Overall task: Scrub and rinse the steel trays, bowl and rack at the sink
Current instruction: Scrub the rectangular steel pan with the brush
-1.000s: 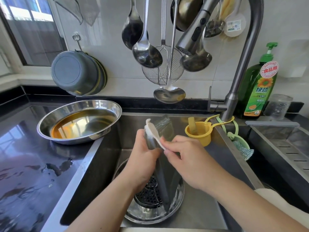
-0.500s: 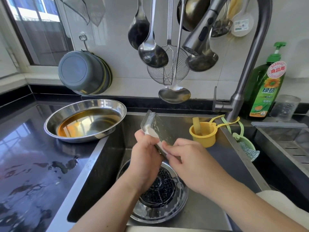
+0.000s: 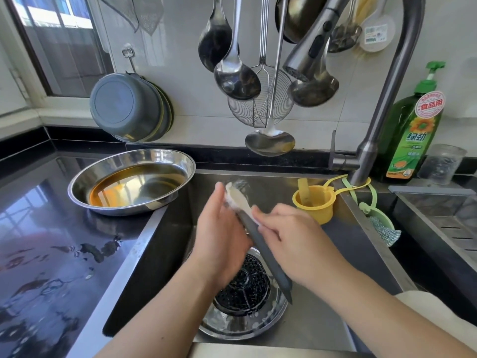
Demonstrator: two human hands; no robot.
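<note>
Over the sink [image 3: 317, 329] I hold a flat steel tray [image 3: 268, 257] edge-on and tilted. My left hand [image 3: 222, 236] presses a white soapy cloth [image 3: 238, 200] against the tray's upper left side. My right hand [image 3: 291, 239] grips the tray from the right. Below them a steel bowl [image 3: 258, 329] sits in the sink with a dark perforated rack [image 3: 245, 290] inside it. A wide steel dish [image 3: 180, 164] holding brown liquid stands on the counter to the left.
The faucet head [image 3: 309, 47] hangs above the sink among ladles [image 3: 237, 78] and a wire skimmer. A yellow cup [image 3: 315, 202] hangs at the sink's right wall. Green dish soap [image 3: 410, 133] stands back right. The black counter [image 3: 51, 254] is wet. A second basin [image 3: 444, 218] lies right.
The tray has turned from face-on to edge-on and tilted toward me. My left hand with the cloth slid up along its top edge. The view shifted slightly.
</note>
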